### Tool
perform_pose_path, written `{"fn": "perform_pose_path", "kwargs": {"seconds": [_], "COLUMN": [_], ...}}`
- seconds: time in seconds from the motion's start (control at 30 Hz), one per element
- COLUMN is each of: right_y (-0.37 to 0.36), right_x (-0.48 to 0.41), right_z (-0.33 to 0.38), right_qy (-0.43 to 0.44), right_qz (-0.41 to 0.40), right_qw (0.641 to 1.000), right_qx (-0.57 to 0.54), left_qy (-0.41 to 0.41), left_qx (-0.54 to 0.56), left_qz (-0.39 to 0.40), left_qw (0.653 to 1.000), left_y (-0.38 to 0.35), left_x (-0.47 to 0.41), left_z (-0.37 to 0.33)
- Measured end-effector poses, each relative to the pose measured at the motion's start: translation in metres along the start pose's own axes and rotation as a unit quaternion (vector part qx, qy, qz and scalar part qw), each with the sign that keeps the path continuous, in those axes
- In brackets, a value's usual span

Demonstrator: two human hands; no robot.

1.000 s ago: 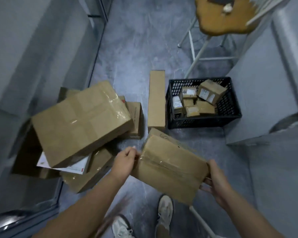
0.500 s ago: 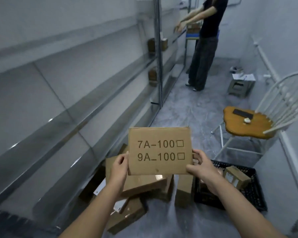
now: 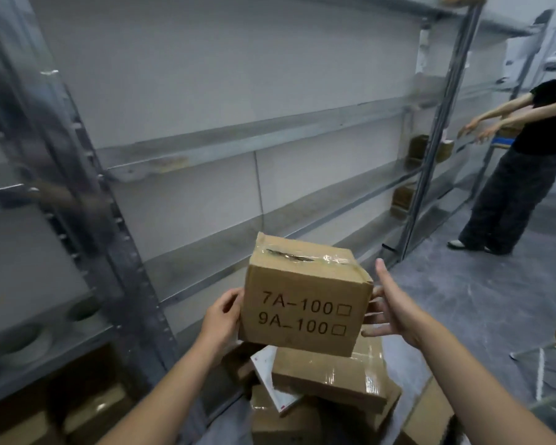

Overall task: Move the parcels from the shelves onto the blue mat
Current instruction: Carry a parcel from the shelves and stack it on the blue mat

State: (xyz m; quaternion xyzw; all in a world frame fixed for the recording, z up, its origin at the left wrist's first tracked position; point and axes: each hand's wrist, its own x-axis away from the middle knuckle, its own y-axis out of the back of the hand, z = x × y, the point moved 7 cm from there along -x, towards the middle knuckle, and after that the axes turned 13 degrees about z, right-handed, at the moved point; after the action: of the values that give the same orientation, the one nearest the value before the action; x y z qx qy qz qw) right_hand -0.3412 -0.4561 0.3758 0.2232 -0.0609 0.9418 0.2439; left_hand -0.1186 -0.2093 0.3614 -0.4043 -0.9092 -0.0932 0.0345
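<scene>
Near centre in the head view, 1 taped parcel (image 3: 302,303) marked 7A-100 and 9A-100 is held in the air above a pile of parcels (image 3: 329,377) on the floor (image 3: 469,293), right of the metal shelves (image 3: 238,142). The left hand (image 3: 220,316) grips its left edge with curled fingers. The right hand (image 3: 395,311) presses its right side, fingers straight and spread. Another person (image 3: 527,162) stands far right.

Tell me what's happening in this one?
A person holds a brown cardboard box printed 7A-100 and 9A-100 in front of grey metal shelving. The left hand grips its left edge; the right hand presses straight fingers against its right side. Taped cardboard parcels lie piled below it. A second person in black reaches toward shelves farther back.
</scene>
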Motion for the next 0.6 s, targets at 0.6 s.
{"fn": "perform_pose_path", "kwargs": {"seconds": [0.6], "right_y": [-0.195], "right_x": [-0.036], "right_z": [0.002], "right_qy": [0.042], "right_qz": [0.237], "right_qw": [0.95], "right_qx": [0.2], "left_qy": [0.021], "left_qx": [0.171], "left_qz": [-0.179], "left_qw": [0.969], "left_y": [0.149], "left_x": [0.121], "left_z": [0.037]}}
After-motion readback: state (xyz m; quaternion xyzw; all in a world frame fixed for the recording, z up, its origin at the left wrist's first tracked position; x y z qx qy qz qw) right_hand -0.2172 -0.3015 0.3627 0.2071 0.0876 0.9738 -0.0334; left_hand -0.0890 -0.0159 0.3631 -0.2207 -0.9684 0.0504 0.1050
